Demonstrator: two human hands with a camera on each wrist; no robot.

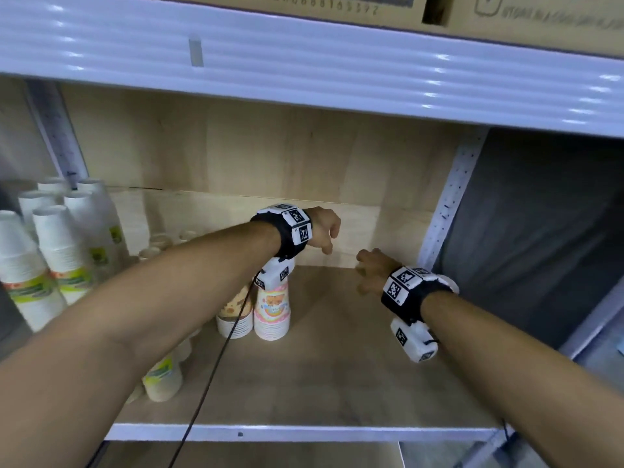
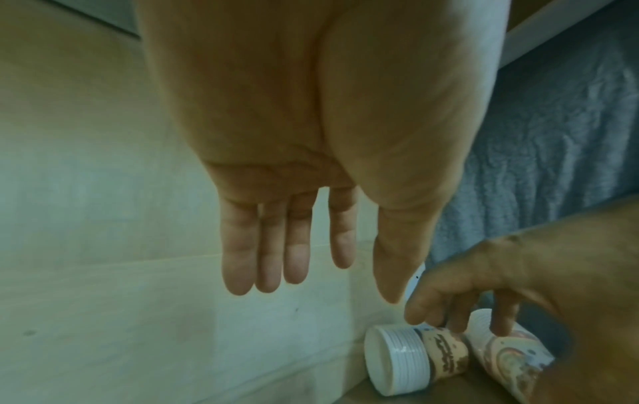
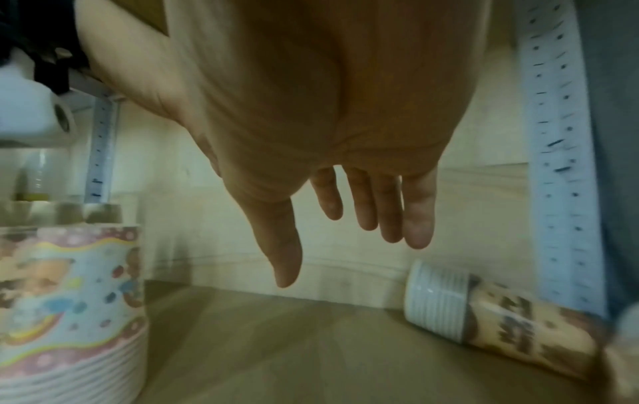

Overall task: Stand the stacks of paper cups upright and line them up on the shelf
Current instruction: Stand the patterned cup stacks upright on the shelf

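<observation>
Both hands empty, fingers straight: left hand (image 1: 326, 231) raised, right hand (image 1: 371, 271) reaching over 2 cup stacks (image 2: 418, 355) lying on their sides at the shelf's (image 1: 337, 383) back right corner. 2 patterned stacks (image 1: 271, 309) stand upright mid-shelf.

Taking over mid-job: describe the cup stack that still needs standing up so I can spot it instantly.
On the wooden shelf, look to the back right corner beside the perforated white upright. There a brown-patterned cup stack lies on its side under the right hand. Unlike the pink-patterned stack standing mid-shelf, it is toppled.
</observation>
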